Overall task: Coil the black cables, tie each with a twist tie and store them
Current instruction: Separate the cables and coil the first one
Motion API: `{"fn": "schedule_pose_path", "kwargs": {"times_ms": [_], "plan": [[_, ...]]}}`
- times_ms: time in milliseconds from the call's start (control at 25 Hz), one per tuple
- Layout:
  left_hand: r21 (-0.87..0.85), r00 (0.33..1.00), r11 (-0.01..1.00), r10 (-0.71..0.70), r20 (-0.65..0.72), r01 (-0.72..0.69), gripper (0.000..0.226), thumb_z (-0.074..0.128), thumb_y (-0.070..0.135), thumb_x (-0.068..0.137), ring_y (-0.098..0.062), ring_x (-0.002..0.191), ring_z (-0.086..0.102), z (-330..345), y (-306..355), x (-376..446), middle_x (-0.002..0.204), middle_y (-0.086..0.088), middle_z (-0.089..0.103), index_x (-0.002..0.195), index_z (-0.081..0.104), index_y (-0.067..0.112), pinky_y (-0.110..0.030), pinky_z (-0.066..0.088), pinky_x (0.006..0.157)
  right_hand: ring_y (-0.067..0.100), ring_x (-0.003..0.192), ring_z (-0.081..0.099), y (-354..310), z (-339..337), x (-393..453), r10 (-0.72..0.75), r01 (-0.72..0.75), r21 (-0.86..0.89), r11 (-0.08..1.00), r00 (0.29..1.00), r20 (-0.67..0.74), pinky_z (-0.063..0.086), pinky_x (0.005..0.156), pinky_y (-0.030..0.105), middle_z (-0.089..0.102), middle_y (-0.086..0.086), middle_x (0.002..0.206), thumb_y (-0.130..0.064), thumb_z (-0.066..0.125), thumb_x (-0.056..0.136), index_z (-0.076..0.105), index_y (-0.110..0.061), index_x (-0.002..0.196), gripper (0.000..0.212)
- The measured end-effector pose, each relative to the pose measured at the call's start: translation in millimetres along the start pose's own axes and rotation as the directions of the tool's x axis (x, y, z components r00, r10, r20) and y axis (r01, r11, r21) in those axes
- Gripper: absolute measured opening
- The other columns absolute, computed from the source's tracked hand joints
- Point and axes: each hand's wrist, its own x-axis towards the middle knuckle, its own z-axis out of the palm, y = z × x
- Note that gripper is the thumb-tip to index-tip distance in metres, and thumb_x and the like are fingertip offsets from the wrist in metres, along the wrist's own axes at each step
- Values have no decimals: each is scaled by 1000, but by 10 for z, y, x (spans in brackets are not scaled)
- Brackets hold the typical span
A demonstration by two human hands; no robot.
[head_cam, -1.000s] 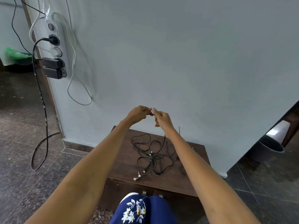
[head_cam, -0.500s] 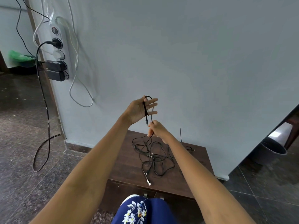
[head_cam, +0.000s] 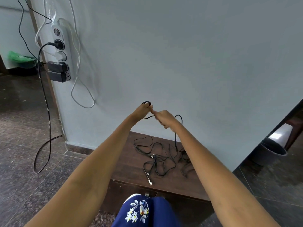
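Both my hands are raised in front of the wall, touching each other, each gripping the same black cable (head_cam: 179,118). My left hand (head_cam: 142,112) holds a small loop of it that pokes out above the fingers. My right hand (head_cam: 164,117) pinches the cable beside it, and the free end arcs over my wrist and hangs down toward the cabinet. A tangle of black cables (head_cam: 155,158) with silver plugs lies on the dark wooden cabinet (head_cam: 127,163) below. No twist tie can be made out.
A white power strip (head_cam: 61,54) with black plugs and adapters hangs on the wall at left, its black and white cords trailing to the floor. A grey bin (head_cam: 272,150) stands at right. My blue flowered knee (head_cam: 144,212) is at the cabinet's front edge.
My right hand rose from below the left hand to meet it, drawing more of the cable up off the cabinet. The left hand's fingers closed around the loop.
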Motion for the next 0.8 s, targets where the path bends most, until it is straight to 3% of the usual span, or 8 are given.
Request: {"fn": "schedule_pose_path", "kwargs": {"times_ms": [80, 160, 360, 480, 560, 600, 680, 800], "plan": [[11, 998, 1000, -28, 62, 27, 29, 32, 18, 104, -14, 55, 60, 38, -42, -56, 74, -11, 58, 89, 51, 2, -19, 51, 53, 13, 43, 21, -34, -135, -7, 23, -23, 8, 1000, 995, -94, 16, 41, 20, 30, -4, 51, -38, 45, 92, 42, -18, 60, 38], [84, 991, 995, -69, 112, 60, 37, 32, 25, 104, -12, 41, 44, 60, -56, -114, 57, -3, 48, 88, 58, 5, -21, 38, 40, 15, 45, 23, -46, -232, -16, 34, -33, 7, 999, 984, -174, 19, 45, 23, 31, -2, 52, -32, 45, 89, 42, -17, 61, 32], [-189, 870, 949, -139, 473, 254, 45, 27, 43, 102, -2, 39, 19, 3, -50, -198, 45, 12, 25, 87, 56, 12, -13, 19, 33, 17, 48, 26, 79, -276, -41, 63, -117, -111, 987, 911, -408, 19, 51, 27, 28, -2, 52, -28, 44, 88, 31, -16, 53, 39], [-333, 757, 863, -84, 648, 380, 33, 30, 35, 102, -5, 43, 16, -43, -39, -262, 47, 12, 33, 83, 49, 15, -12, 24, 31, 18, 49, 32, 223, -188, -67, 116, -190, -111, 975, 873, -474, 20, 49, 25, 33, -1, 53, -27, 41, 90, 33, -14, 52, 41], [-473, 781, 792, -8, 625, 387, 31, 29, 31, 103, -5, 41, 31, -14, 3, -288, 54, 9, 47, 83, 46, 15, -13, 33, 32, 24, 62, 47, 282, -83, -91, 165, -205, -40, 978, 873, -460, 30, 54, 26, 48, 3, 64, -31, 37, 94, 48, -10, 62, 40], [-544, 817, 751, 9, 576, 375, 32, 28, 30, 103, -7, 45, 49, 17, 18, -296, 64, 6, 60, 82, 46, 15, -15, 39, 34, 27, 74, 54, 309, -14, -88, 195, -225, -21, 974, 883, -426, 35, 62, 28, 57, 7, 76, -33, 35, 96, 57, -7, 76, 40], [-692, 880, 637, 41, 473, 341, 36, 27, 26, 104, -21, 84, 73, 122, 19, -291, 98, -9, 72, 78, 48, 12, -22, 54, 46, 29, 87, 57, 341, 134, -74, 249, -264, -3, 964, 913, -322, 39, 71, 31, 61, 12, 97, -31, 35, 98, 61, -3, 102, 38], [-837, 943, 464, 11, 333, 290, 33, 28, 18, 104, -36, 130, 48, 323, -2, -268, 132, -26, 52, 81, 50, 10, -49, 56, 84, 20, 61, 46, 316, 281, -108, 303, -291, 103, 951, 945, -127, 37, 53, 27, 55, 9, 83, -24, 39, 97, 60, -5, 94, 28]]}}
